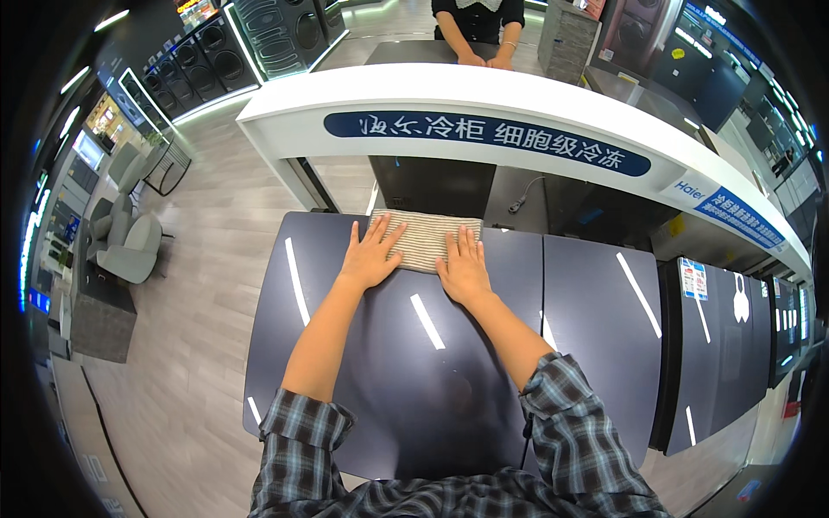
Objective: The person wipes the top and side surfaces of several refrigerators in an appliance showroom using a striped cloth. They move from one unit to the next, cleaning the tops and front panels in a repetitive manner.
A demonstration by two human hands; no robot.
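A folded striped cloth (421,246), beige and brown, lies flat near the far edge of a glossy dark blue-grey freezer top (414,380). My left hand (373,255) rests on the cloth's left side, fingers stretched out and spread. On its right side my right hand (465,269) lies flat too, its fingers pointing away from me. Both palms reach past the cloth's near edge onto the glossy surface. Neither hand grips anything.
Beyond the cloth stands a white frame (294,95) with a dark blue sign panel. More dark appliance tops (721,345) continue to the right. Grey chairs (134,250) stand at the left on the wood-look floor. Another person (479,26) stands behind the frame, hands together.
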